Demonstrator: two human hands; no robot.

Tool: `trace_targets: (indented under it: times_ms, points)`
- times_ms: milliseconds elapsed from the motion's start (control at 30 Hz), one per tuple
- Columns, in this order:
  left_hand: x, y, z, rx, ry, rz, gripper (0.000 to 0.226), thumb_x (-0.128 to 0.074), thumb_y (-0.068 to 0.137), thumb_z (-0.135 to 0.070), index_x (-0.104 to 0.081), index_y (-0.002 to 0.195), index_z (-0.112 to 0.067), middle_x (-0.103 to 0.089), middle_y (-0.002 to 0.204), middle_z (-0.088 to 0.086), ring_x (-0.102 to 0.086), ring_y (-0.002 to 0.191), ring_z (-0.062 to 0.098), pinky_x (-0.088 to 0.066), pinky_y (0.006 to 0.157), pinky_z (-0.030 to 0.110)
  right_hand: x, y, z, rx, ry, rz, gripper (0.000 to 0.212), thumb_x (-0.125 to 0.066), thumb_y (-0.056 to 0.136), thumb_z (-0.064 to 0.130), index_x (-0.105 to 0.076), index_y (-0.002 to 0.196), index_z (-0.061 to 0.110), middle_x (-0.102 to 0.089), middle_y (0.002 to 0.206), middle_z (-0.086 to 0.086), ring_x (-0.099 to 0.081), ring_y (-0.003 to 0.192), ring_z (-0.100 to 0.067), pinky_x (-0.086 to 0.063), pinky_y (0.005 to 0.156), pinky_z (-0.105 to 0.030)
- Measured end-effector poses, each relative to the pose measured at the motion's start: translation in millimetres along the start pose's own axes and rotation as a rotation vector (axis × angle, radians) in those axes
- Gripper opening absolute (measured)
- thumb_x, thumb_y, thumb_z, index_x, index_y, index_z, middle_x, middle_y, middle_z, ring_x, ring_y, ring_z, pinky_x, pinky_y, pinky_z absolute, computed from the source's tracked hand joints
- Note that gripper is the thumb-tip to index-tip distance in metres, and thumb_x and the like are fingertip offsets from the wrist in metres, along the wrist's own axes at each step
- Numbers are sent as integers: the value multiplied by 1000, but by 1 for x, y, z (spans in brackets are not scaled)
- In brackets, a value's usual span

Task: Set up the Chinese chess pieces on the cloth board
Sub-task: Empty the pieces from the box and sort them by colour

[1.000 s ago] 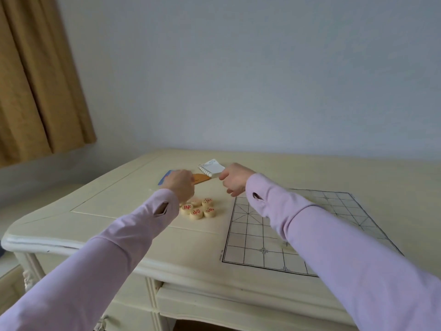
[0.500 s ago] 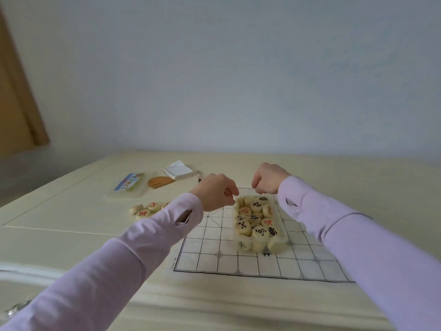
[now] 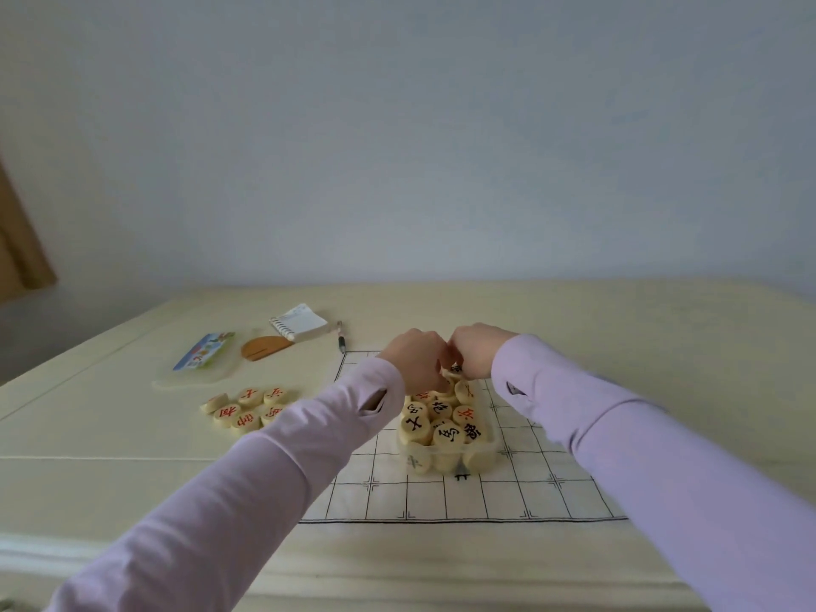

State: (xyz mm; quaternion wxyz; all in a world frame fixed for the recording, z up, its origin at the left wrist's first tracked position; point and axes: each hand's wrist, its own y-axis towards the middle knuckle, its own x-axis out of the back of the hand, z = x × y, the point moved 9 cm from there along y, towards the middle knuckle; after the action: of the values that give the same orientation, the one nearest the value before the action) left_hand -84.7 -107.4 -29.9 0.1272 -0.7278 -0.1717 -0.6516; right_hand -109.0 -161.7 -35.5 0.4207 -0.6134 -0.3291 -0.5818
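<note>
Item: round cream wooden chess pieces (image 3: 448,435), marked in black or red, heaped in a clear rectangular plastic tub (image 3: 481,457). The tub stands on the white cloth board with black grid lines (image 3: 441,496), which spreads out beneath it on the cream table (image 3: 110,457). Further lot: loose red-marked pieces (image 3: 247,408), clustered left of the tub and off the cloth. Handling, by judgement: the discs look light, rigid and smooth-faced, not fragile but apt to roll on edge. They are best pinched across the rim between thumb and fingertip and set down flat. The cloth under the tub is soft and likely to ruck if dragged. Left hand (image 3: 415,360): over the tub's far end, knuckles toward the camera, fingers curled downward. Whether it grips anything cannot be told. Right hand (image 3: 474,351): just beside the left at the same end, nearly touching it, fingers curled down toward a black-marked piece. The grasp itself is hidden, so whether it is pinching cannot be told. Both lilac sleeves reach in from the tub's near side.
</note>
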Motion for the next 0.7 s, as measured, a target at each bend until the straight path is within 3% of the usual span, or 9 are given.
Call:
trace_targets:
  times_ms: [133, 233, 333, 500, 633, 700]
  points:
    - [-13, 8, 0, 26, 61, 60, 36, -70, 79, -36, -68, 104, -10, -70, 100, 6, -62, 90, 23, -50, 79, 32, -5, 6, -2, 5, -3, 1, 26, -51, 89, 6, -63, 113, 6, -65, 108, -12, -54, 80, -24, -43, 70, -29]
    - [-13, 7, -2, 26, 78, 73, 32, -68, 79, -33, -69, 98, -7, -69, 92, 8, -58, 82, 23, -49, 74, 32, -9, 9, -3, 8, -10, -14, 28, -53, 88, 6, -63, 113, 8, -65, 107, -11, -54, 79, -25, -44, 71, -29]
    - [-11, 2, 1, 37, 60, 76, 24, -66, 80, -32, -65, 77, -8, -60, 68, 3, -52, 69, 21, -42, 58, 26, -12, 9, -3, 11, 3, -45, 27, -54, 85, 6, -66, 109, 11, -66, 101, -7, -60, 81, -26, -46, 71, -29]
    - [1, -6, 14, 47, -55, 109, 23, -66, 76, -35, -72, 95, -24, -71, 94, 1, -63, 86, 17, -51, 79, 31, -5, 6, -3, 30, 36, -131, 27, -57, 86, 13, -63, 112, 17, -64, 112, -5, -62, 99, -26, -47, 77, -30]
    - [2, -25, -3, -57, -109, 307, 12, -68, 78, -39, -68, 88, -32, -71, 92, -3, -60, 66, 5, -46, 69, 21, 20, -9, -5, 85, 233, -249, 28, -63, 87, 23, -63, 115, 26, -55, 99, 7, -59, 95, -19, -47, 80, -30]
    - [3, -31, -13, -92, -83, 335, 14, -70, 76, -40, -67, 88, -34, -67, 88, -10, -59, 71, 6, -44, 68, 19, 28, -18, -9, 96, 387, -262, 27, -67, 85, 20, -65, 111, 25, -51, 90, 9, -59, 81, -15, -49, 78, -29]
